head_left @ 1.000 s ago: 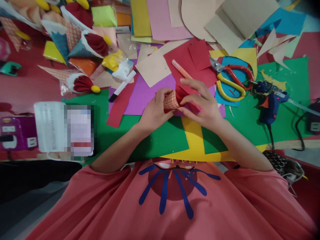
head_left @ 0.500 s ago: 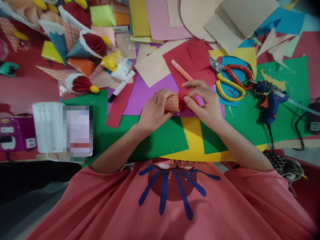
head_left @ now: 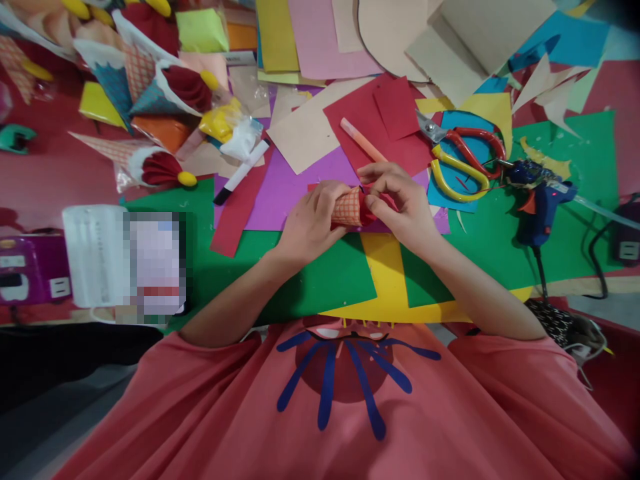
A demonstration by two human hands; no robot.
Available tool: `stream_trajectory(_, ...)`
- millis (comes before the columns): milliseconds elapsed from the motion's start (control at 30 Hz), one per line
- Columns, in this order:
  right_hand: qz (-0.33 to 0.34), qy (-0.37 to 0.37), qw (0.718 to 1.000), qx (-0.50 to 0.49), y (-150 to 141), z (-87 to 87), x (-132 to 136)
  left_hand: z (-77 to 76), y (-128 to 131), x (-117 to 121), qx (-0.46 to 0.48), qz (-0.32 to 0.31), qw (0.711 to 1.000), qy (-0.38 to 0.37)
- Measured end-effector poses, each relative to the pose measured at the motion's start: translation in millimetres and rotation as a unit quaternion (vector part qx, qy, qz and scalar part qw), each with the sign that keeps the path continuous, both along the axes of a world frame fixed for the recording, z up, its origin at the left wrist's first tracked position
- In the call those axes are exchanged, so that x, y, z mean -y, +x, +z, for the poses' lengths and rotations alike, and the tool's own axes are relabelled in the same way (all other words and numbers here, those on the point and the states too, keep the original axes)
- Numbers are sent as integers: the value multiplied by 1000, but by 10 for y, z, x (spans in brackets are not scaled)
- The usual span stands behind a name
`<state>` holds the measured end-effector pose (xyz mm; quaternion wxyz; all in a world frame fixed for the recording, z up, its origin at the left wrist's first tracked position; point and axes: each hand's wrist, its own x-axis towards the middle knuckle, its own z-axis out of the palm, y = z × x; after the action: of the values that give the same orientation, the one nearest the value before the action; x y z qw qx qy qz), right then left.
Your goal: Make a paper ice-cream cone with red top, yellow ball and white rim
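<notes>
Orange-checked cone [head_left: 347, 209] is held sideways in the left hand [head_left: 311, 223], fingers wrapped round it, over the purple sheet [head_left: 281, 183]. Right hand [head_left: 403, 208] bends at the cone's wide mouth, fingertips at the red piece [head_left: 366, 212]; whether they pinch it, cannot tell.

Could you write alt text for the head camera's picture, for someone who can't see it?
A person's left hand holds a small checked cone, with the right hand at the red material in its open end. Coloured sheets lie around the hands, with scissors and a blue glue gun to the right and decorated cones at upper left.
</notes>
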<state>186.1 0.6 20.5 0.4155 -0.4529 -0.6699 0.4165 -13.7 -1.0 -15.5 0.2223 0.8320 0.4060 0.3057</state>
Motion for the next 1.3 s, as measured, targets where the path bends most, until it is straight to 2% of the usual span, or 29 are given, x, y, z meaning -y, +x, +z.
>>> stream_trajectory(133, -2, 0, 1000, -10, 10, -5, 0, 41, 22, 10, 15, 0, 997, -71)
stream_trajectory(300, -22, 19, 999, -15, 98, 52, -16, 133, 58, 8, 87, -14, 986, -140)
stream_trajectory(433, 17, 82, 996, 12, 190, 128, -51, 204, 57, 5, 74, -22, 983, -169)
stream_trajectory(600, 111, 87, 987, 82, 243, 181, -57, 260, 36, 4, 61, -36, 979, -190)
stream_trajectory(833, 104, 158, 974, 122, 252, 218, -18, 305, 44, -14, 72, -25, 968, -241)
stream_trajectory(1067, 98, 184, 962, 178, 229, 208, -6, 304, 50, -15, 62, -23, 966, -248)
stream_trajectory(1133, 96, 178, 964, 171, 220, 213, -1, 301, 51, -16, 58, -21, 968, -245)
stream_trajectory(1300, 93, 82, 982, 140, 187, 247, 22, 263, 38, -18, 60, -21, 973, -222)
